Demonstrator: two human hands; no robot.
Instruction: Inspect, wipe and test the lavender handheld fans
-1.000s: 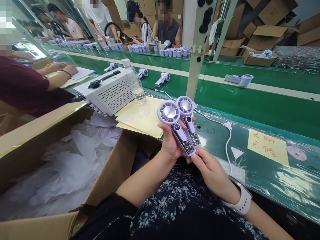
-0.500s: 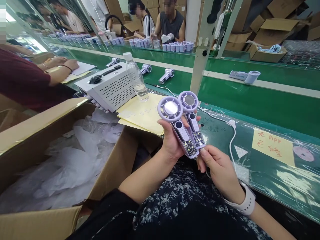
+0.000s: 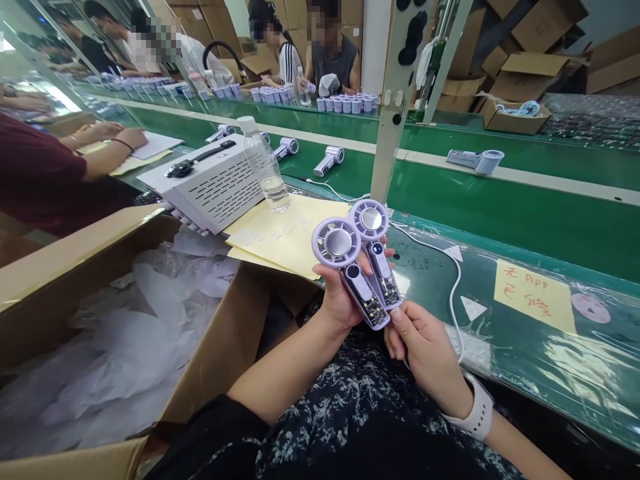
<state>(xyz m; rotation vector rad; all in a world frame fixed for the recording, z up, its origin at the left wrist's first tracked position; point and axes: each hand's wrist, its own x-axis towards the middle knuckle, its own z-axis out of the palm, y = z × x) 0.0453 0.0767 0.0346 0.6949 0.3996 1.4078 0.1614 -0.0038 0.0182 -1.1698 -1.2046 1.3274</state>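
Two lilac handheld fans with exposed circuit boards are held side by side above my lap. My left hand (image 3: 343,297) is wrapped round both handles, its thumb beside the nearer fan (image 3: 367,293). The farther fan (image 3: 383,270) lies partly behind it, and a small light shows on its black round display. At the lower end of the farther fan, the fingers of my right hand (image 3: 417,333) are pinched on a white cable's end, mostly hidden by the fingertips. The white cable (image 3: 454,300) curves over the green table. A pale watch is on my right wrist.
An open carton (image 3: 200,360) with plastic bags stands at left. Behind it are a grey vented box (image 3: 215,190), a water bottle (image 3: 274,183) and yellow paper (image 3: 300,230). More fans lie on the green conveyor (image 3: 430,190). A metal post (image 3: 387,133) rises mid-table. Other people work beyond and at left.
The view has shifted slightly, and both fans with my hands sit a little lower and further left. A light now shows on the farther fan's display, which was dark. My grips look the same.
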